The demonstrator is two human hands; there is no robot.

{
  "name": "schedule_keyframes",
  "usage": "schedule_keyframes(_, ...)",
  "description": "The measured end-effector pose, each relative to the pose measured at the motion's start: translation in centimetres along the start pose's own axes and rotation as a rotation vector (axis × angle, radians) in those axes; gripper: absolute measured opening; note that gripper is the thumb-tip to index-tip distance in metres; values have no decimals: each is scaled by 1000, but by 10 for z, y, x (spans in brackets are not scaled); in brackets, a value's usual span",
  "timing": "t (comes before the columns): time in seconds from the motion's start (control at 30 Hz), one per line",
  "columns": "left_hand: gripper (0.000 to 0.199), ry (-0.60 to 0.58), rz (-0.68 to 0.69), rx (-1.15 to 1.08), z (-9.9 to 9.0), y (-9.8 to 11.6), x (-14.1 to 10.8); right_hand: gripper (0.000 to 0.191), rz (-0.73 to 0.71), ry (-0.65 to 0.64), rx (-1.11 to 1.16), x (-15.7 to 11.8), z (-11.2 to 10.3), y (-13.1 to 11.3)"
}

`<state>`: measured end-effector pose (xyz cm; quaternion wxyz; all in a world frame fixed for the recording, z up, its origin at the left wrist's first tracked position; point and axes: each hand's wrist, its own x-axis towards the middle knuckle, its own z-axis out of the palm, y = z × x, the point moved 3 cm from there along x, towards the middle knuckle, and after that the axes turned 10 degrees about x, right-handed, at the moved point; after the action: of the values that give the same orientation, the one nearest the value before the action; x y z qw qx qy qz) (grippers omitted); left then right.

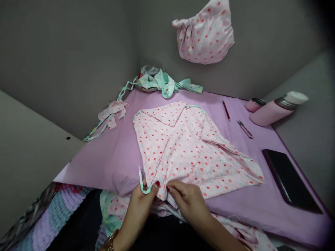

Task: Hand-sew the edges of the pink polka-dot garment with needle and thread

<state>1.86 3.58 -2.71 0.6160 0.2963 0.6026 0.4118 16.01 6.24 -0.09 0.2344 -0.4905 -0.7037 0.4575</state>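
A pink floral cloth garment (183, 157) lies spread over the purple-covered table, with thin mint-green edging at its top corners. My left hand (143, 197) pinches its near edge, and a short mint-green fabric cord (141, 179) loops over the fingers. Close beside it, my right hand (183, 197) also pinches the near edge, thumb and fingers together. Between the two hands the cloth is gathered into small folds. More pink and mint fabric (112, 205) hangs at the table's front edge, partly under my arms.
On the right are a black phone (290, 181), thread snips (245, 129), a red pencil (226, 110), a pink flask (277, 109) and a pink cup (255, 104). Mint fabric strips (167, 83) and pink scraps (113, 111) lie at the back left. A gathered pink floral piece (205, 35) hangs on the wall.
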Motion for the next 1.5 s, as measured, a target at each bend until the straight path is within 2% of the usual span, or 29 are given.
schedule_keyframes(0.13,23,-2,-78,-43,1,-3,-1,23,-5,9,36,-2,0,1)
schedule_keyframes(0.4,23,-20,-92,-107,3,-2,-2,25,-35,1,98,-2,-2,2)
schedule_keyframes(0.6,27,13,-139,-37,1,-4,-2,26,-36,-4,135,-2,-3,3)
schedule_keyframes(0.77,28,-26,-66,43,3,-8,0,25,-35,2,109,-1,-1,3)
schedule_keyframes(0.87,30,-14,-84,63,5,-8,-1,24,-18,9,78,-1,1,2)
schedule_keyframes(0.93,28,-7,-104,46,3,-6,-3,24,-7,12,66,-1,1,1)
schedule_keyframes(1.07,30,-90,-104,-89,-2,3,-9,23,2,11,54,-2,0,2)
schedule_keyframes(1.2,30,3,-221,-177,-6,8,-8,22,6,14,29,-2,0,3)
schedule_keyframes(1.37,24,-67,-112,-172,0,10,0,22,-2,2,52,-1,0,2)
schedule_keyframes(1.5,22,-74,-109,-142,0,7,0,22,-8,-8,58,-1,-1,1)
